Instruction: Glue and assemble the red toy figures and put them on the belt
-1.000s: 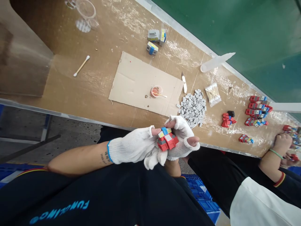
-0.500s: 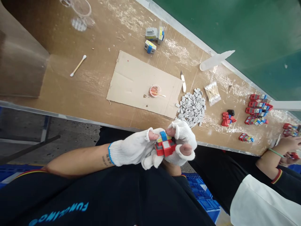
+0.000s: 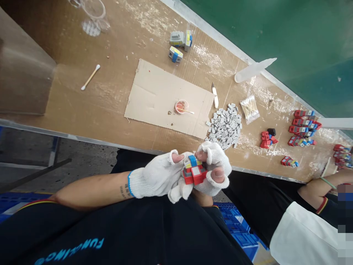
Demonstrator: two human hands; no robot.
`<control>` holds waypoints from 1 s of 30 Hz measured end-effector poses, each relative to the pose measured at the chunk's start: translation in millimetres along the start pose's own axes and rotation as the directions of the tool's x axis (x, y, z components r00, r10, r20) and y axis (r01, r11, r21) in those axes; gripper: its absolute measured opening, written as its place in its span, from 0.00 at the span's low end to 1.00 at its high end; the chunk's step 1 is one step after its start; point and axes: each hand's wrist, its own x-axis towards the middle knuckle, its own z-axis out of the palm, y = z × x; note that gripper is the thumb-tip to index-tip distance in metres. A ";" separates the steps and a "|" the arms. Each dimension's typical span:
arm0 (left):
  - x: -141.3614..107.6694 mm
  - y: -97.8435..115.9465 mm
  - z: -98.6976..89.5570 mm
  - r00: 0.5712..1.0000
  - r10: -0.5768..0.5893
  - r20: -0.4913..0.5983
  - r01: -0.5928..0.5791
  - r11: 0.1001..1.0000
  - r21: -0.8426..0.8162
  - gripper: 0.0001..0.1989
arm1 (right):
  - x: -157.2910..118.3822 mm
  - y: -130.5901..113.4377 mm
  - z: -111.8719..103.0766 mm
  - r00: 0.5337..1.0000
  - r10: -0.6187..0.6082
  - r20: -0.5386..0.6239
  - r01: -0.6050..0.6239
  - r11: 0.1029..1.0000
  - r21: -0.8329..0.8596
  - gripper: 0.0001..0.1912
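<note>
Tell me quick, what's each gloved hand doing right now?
Left hand: closed, holding the left side of the red, blue and yellow toy piece.
Right hand: closed, holding the right side of that same toy piece.

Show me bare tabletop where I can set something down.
Nearly bare tabletop lies between the loose cotton swab and the cardboard sheet. The sheet's left half is mostly free too. Right of the sheet is crowded, with grey pieces and bagged swabs.
</note>
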 end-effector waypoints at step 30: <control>1.6 -8.6 0.3 0.994 0.091 0.060 -0.095 0.992 0.079 0.25 | 4.0 0.2 6.5 0.997 -0.073 0.014 0.073 0.997 -0.003 0.25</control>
